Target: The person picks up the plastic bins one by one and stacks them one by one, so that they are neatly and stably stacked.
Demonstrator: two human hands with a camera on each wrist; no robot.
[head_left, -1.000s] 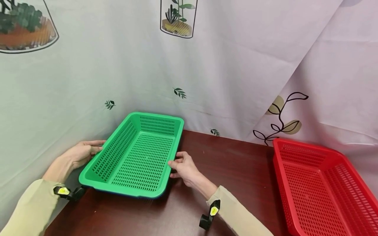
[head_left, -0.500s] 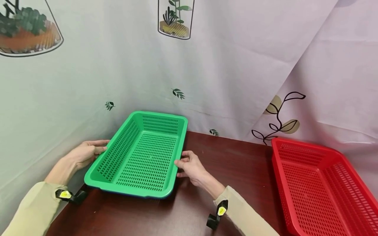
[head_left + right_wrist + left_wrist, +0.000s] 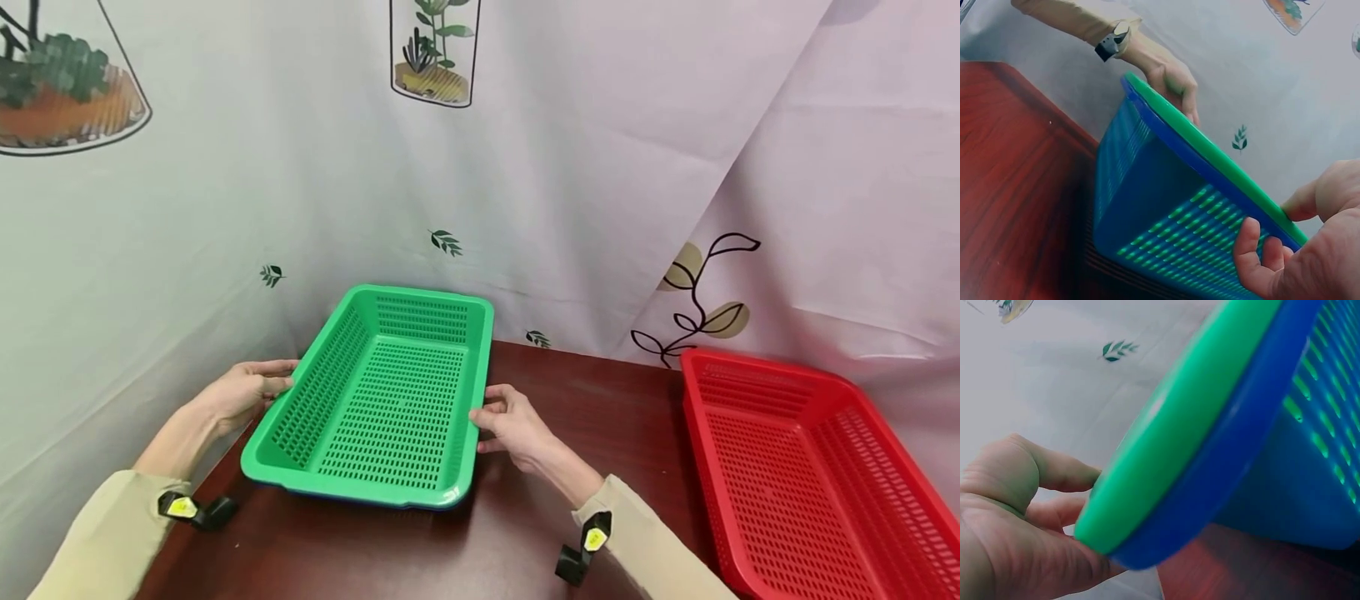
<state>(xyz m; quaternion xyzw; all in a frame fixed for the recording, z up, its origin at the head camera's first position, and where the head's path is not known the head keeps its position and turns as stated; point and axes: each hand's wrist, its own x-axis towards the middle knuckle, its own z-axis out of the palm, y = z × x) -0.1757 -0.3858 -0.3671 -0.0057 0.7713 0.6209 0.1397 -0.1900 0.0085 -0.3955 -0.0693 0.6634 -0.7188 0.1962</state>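
A green plastic basket with slotted walls sits nested inside a blue basket, whose rim shows just under the green one in both wrist views. At the left side, my left hand pinches the rims between thumb and fingers. My right hand grips the opposite long side, its thumb over the green rim and its fingers curled beneath against the blue wall. Nothing lies in the green basket. Whether the baskets touch the table underneath I cannot tell.
A red slotted basket stands at the right of the dark red-brown table. Pale printed cloth hangs behind the table and along its left side, close to my left hand.
Both hands have shifted the nested green and blue baskets to the right, away from the left cloth, keeping their holds on the rims. The head view has turned slightly. The red basket stays put.
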